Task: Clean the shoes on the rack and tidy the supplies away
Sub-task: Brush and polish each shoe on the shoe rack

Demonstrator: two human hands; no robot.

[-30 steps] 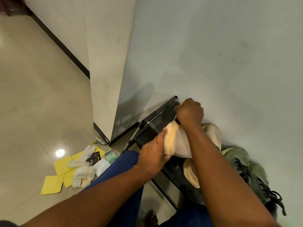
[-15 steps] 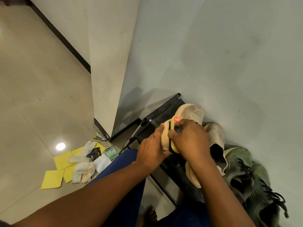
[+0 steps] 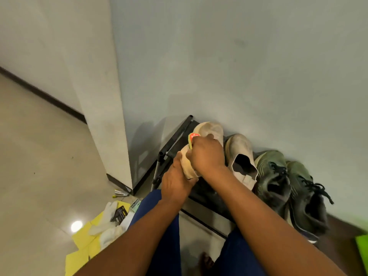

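Note:
A beige slip-on shoe (image 3: 211, 128) lies at the left end of the black shoe rack (image 3: 173, 142), its toe toward the wall. My left hand (image 3: 175, 183) grips its heel end from the left. My right hand (image 3: 207, 155) lies over the middle of the shoe and holds a yellow brush with a red label (image 3: 192, 138) against it. The second beige shoe (image 3: 241, 156) stands just to the right, apart from my hands. Two olive-green laced sneakers (image 3: 273, 176) (image 3: 307, 198) follow further right on the rack.
On the floor at lower left lie yellow cloths (image 3: 82, 243), white gloves (image 3: 106, 221), a black packet (image 3: 119, 213), a green packet (image 3: 136, 205) and a small tool (image 3: 121, 193). A wall corner (image 3: 107, 116) juts out left of the rack. A bright green object (image 3: 362, 250) shows at the right edge.
My right hand came back from the shoe's toe to its middle with the yellow brush. The view swung right, so both green sneakers show fully.

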